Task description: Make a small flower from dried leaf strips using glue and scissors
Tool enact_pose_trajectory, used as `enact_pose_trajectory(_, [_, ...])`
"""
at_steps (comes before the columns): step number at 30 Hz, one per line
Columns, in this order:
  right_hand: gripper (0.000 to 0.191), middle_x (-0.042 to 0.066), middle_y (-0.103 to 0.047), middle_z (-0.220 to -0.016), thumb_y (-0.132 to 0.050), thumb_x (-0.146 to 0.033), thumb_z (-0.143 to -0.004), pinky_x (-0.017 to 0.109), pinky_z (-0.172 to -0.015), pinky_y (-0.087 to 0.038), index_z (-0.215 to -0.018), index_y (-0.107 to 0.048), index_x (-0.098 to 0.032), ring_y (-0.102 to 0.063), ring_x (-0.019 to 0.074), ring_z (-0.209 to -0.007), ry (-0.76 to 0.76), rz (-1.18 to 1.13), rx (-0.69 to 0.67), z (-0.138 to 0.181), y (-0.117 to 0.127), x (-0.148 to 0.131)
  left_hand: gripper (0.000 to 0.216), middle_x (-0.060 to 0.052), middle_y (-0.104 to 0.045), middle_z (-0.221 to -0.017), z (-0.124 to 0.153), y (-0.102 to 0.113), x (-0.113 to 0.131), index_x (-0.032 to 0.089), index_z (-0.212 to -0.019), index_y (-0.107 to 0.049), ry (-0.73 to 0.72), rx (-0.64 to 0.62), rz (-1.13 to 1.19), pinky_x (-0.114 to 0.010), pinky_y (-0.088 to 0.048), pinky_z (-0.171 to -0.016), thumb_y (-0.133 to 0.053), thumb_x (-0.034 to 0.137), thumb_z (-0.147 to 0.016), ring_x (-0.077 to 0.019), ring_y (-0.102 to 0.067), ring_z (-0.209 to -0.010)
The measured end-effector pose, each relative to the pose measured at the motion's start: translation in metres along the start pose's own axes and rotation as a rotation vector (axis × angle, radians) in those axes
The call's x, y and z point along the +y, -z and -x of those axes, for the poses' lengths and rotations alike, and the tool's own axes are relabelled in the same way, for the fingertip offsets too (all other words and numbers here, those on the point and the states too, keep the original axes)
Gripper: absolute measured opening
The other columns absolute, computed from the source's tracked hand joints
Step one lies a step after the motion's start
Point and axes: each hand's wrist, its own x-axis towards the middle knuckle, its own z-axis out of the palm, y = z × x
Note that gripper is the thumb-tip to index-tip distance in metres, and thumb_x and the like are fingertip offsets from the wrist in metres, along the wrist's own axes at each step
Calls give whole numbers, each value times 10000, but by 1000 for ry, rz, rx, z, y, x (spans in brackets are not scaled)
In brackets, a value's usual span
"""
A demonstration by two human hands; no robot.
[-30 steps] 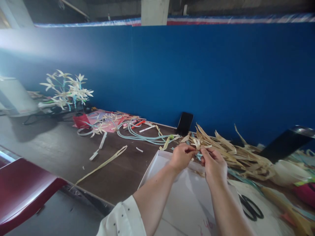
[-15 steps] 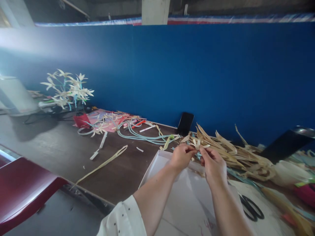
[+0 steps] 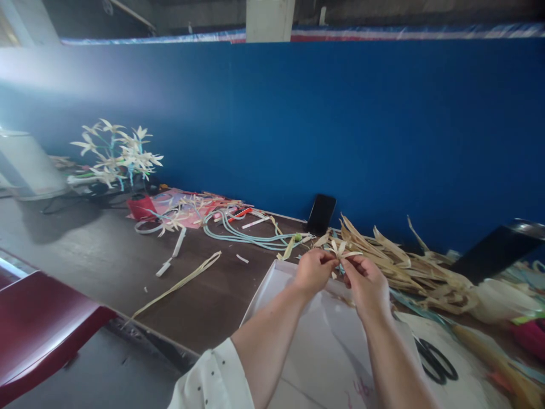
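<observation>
Between my two hands is a small pale flower (image 3: 339, 249) with narrow petals, which look like strips of dried corn husk. My left hand (image 3: 314, 271) pinches its base from the left. From the right, my right hand (image 3: 367, 279) grips the same base between thumb and fingers. Both hands are above the far end of a shallow white box (image 3: 306, 346). The flower's underside is hidden by my fingers. Just beyond my right hand lies a heap of dried husks (image 3: 404, 264).
A black phone (image 3: 321, 213) leans against the blue partition (image 3: 272, 125). Black-handled scissors (image 3: 436, 360) lie right of the box. Looped pale-blue cords (image 3: 242, 237) and a folded husk strip (image 3: 179, 284) lie leftward. Finished white flowers (image 3: 123, 153) stand in a red pot (image 3: 142, 208). A red chair (image 3: 46, 329) is front left.
My right hand has shifted slightly left and inward, closer to my left hand. The flower's petals now look more spread out and upright. My left hand has barely moved.
</observation>
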Motion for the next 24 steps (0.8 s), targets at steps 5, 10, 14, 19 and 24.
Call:
enact_pose_trajectory(5, [355, -13, -576, -545, -663, -451, -677, 221, -412, -353, -888, -647, -166, -459, 112, -432, -23, -27, -7, 1, -2, -2, 117, -13, -644, -742, 2, 2, 5, 182, -699, -669, 12, 16, -31, -244, -424, -670, -581, 258, -714, -147, -573, -739])
enact_pose_trajectory(10, [366, 8, -624, -651, -677, -449, -662, 219, -405, -352, -903, -636, -176, -459, 103, -444, -20, -84, -25, 2, -4, -4, 120, -16, -644, -769, 3, 4, 8, 182, -713, -667, 6, 26, -77, -238, -422, -696, -564, 241, -728, -144, -574, -766])
enact_pose_trajectory(14, [393, 28, -631, -673, -666, -461, -661, 226, -418, -369, -913, -639, -160, -478, 111, -458, -27, -13, -29, 1, -3, -4, 124, -12, -645, -809, 5, 4, 9, 185, -749, -670, -18, 15, -125, -231, -421, -729, -549, 210, -738, -137, -568, -797])
enact_pose_trajectory(19, [411, 31, -650, -721, -684, -456, -639, 234, -411, -354, -929, -623, -170, -480, 108, -453, -32, -74, -4, 0, -4, 0, 129, -11, -632, -801, 5, 4, 9, 190, -758, -670, -62, 5, -164, -229, -414, -726, -549, 234, -753, -138, -559, -801])
enact_pose_trajectory(24, [439, 31, -651, -773, -716, -412, -626, 218, -403, -348, -970, -578, -178, -484, 101, -462, -47, -172, 7, -1, -6, 1, 125, -7, -608, -771, 5, 2, 6, 187, -740, -661, -75, 21, -165, -223, -406, -688, -560, 260, -749, -135, -553, -773])
